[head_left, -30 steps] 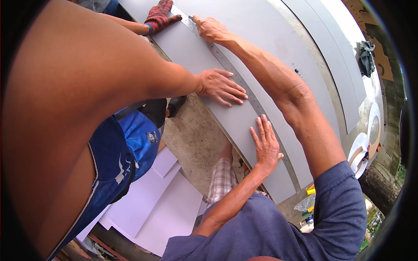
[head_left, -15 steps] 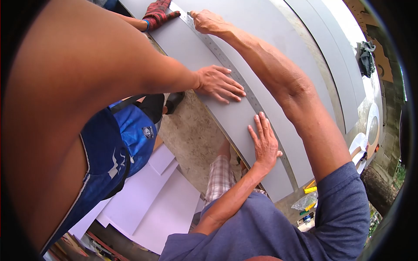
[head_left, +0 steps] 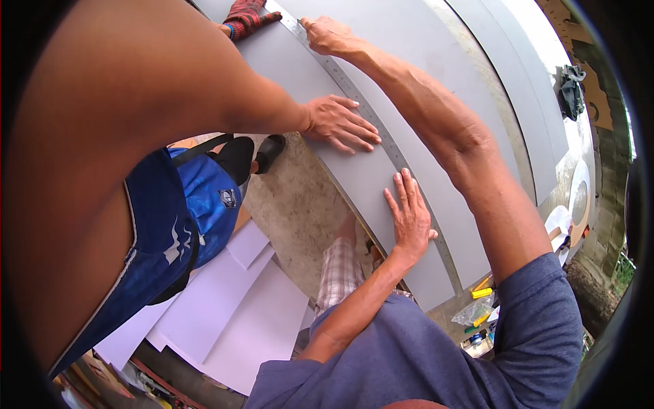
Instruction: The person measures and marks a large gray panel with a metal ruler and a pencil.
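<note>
My left hand (head_left: 412, 225) presses flat, fingers spread, on a grey sheet (head_left: 426, 283), its fingertips at a long metal ruler (head_left: 351, 88). At the ruler's far end, my right hand (head_left: 328, 35) is closed around a small cutter knife (head_left: 298, 22); only its tip shows, against the ruler's edge. Between my hands, a co-worker's bare hand (head_left: 343, 125) lies flat on the sheet beside the ruler. Farther up, a red-and-black gloved hand (head_left: 248, 17) also presses near the ruler.
A co-worker's large arm (head_left: 170, 82) fills the left side. Pale sheets (head_left: 238, 320) are stacked below the table. Near my right elbow are a yellow tool (head_left: 481, 293) and a clear plastic bag (head_left: 470, 313). A dark cloth (head_left: 572, 88) lies at the far right.
My right hand has slid slightly toward me along the ruler with the knife. My left hand stays flat in place. The whole view has shifted a little.
</note>
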{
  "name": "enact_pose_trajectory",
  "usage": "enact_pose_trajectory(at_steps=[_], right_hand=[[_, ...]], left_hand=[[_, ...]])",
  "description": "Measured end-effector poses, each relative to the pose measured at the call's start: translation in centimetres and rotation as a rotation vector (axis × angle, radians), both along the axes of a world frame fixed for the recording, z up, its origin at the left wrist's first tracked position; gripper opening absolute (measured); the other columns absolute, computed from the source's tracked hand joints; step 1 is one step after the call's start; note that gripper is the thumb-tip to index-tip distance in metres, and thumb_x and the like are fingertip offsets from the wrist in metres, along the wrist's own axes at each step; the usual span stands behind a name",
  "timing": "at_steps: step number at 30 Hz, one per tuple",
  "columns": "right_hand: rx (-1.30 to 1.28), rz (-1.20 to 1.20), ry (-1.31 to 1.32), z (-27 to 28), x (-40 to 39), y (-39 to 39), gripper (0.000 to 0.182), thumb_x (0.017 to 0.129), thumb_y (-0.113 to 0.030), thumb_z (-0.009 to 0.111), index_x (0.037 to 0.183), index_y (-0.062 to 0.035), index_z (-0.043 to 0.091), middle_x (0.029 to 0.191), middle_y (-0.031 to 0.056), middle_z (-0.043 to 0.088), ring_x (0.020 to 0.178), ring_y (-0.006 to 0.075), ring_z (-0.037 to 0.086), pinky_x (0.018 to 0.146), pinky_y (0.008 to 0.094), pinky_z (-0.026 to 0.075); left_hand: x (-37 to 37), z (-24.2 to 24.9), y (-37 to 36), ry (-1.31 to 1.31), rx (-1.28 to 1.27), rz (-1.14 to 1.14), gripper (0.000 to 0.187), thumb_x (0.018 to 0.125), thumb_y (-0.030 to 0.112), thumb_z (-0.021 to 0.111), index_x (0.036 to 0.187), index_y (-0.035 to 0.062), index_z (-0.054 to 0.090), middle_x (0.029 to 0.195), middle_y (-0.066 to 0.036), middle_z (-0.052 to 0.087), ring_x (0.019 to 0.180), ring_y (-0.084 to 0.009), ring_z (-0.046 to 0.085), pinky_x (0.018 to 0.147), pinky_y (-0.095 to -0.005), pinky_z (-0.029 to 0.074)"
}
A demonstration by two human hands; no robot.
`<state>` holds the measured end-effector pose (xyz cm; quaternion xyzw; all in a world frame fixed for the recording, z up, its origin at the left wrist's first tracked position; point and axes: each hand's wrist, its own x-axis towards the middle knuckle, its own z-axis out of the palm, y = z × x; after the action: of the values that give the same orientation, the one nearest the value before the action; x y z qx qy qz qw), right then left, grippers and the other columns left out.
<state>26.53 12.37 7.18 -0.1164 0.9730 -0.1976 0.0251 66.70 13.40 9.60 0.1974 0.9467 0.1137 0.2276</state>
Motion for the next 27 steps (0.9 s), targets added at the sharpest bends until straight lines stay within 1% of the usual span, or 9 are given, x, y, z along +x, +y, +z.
enact_pose_trajectory(at_steps=[3, 6, 9, 15, 18, 21, 24, 27], right_hand=[[-0.019, 0.001, -0.010, 0.0, 0.2, 0.3, 0.039, 0.096, -0.010, 0.044, 0.133, -0.0118, 0.056, 0.097, 0.0236, 0.072, 0.089, 0.0417, 0.071, 0.071, 0.0521, 0.057], [0.014, -0.005, -0.047, 0.9, 0.6, 0.2, 0.041, 0.097, -0.011, 0.044, 0.136, -0.0133, 0.056, 0.097, 0.0227, 0.072, 0.089, 0.0415, 0.071, 0.070, 0.0513, 0.057], [0.047, 0.019, -0.028, 0.5, 0.5, 0.3, 0.042, 0.098, -0.012, 0.042, 0.138, -0.0144, 0.055, 0.098, 0.0221, 0.072, 0.089, 0.0411, 0.072, 0.069, 0.0511, 0.057], [0.010, -0.011, -0.041, 0.5, 1.0, 0.0, 0.042, 0.098, -0.011, 0.040, 0.138, -0.0143, 0.055, 0.098, 0.0242, 0.072, 0.089, 0.0402, 0.072, 0.070, 0.0515, 0.057], [0.025, -0.021, 0.012, -0.3, 1.0, 0.3, 0.041, 0.100, -0.014, 0.043, 0.139, -0.0161, 0.055, 0.089, 0.0216, 0.073, 0.079, 0.0385, 0.072, 0.064, 0.0497, 0.057], [0.028, -0.018, 0.014, 0.1, 1.0, 0.3, 0.041, 0.100, -0.014, 0.044, 0.139, -0.0158, 0.054, 0.089, 0.0218, 0.072, 0.079, 0.0387, 0.072, 0.064, 0.0497, 0.057], [0.040, -0.014, 0.009, 0.2, 0.9, 0.4, 0.041, 0.100, -0.014, 0.044, 0.140, -0.0155, 0.054, 0.089, 0.0219, 0.072, 0.079, 0.0388, 0.072, 0.063, 0.0497, 0.057], [0.034, -0.013, -0.003, -0.1, 1.4, 0.5, 0.041, 0.100, -0.014, 0.044, 0.140, -0.0151, 0.054, 0.088, 0.0221, 0.072, 0.079, 0.0390, 0.072, 0.063, 0.0498, 0.056]], left_hand=[[0.0, -0.1, 0.0, -0.001, 0.004, 0.004, 0.137, 0.052, 0.065, 0.089, 0.151, -0.0132, 0.036, 0.165, -0.035, 0.012, 0.155, -0.0485, 0.012, 0.122, -0.0667, 0.012], [-0.1, -0.2, 0.1, -0.016, 0.012, 0.008, 0.137, 0.052, 0.064, 0.090, 0.151, -0.0133, 0.036, 0.165, -0.035, 0.011, 0.155, -0.0487, 0.011, 0.122, -0.0671, 0.011], [-0.1, 0.0, 0.2, -0.022, -0.024, 0.012, 0.133, 0.052, 0.063, 0.090, 0.153, -0.0075, 0.039, 0.166, -0.032, 0.013, 0.155, -0.0470, 0.013, 0.122, -0.0656, 0.015], [0.0, -0.1, 0.1, -0.023, -0.005, 0.022, 0.134, 0.052, 0.062, 0.091, 0.153, -0.0082, 0.038, 0.166, -0.033, 0.013, 0.155, -0.0473, 0.013, 0.122, -0.0655, 0.015], [0.0, -0.1, 0.1, -0.032, -0.003, 0.018, 0.134, 0.052, 0.062, 0.091, 0.153, -0.0085, 0.038, 0.166, -0.033, 0.013, 0.155, -0.0473, 0.013, 0.122, -0.0659, 0.015], [0.0, -0.2, 0.1, -0.016, -0.017, 0.006, 0.134, 0.052, 0.062, 0.090, 0.153, -0.0087, 0.037, 0.166, -0.033, 0.013, 0.155, -0.0476, 0.013, 0.122, -0.0665, 0.015], [-0.2, -0.2, 0.1, -0.057, 0.020, 0.013, 0.138, 0.051, 0.063, 0.091, 0.151, -0.0138, 0.035, 0.165, -0.036, 0.010, 0.154, -0.0501, 0.009, 0.121, -0.0687, 0.011], [0.1, -0.6, 0.0, -0.024, 0.039, 0.010, 0.137, 0.052, 0.062, 0.091, 0.151, -0.0145, 0.034, 0.165, -0.036, 0.010, 0.154, -0.0504, 0.009, 0.121, -0.0690, 0.010]])
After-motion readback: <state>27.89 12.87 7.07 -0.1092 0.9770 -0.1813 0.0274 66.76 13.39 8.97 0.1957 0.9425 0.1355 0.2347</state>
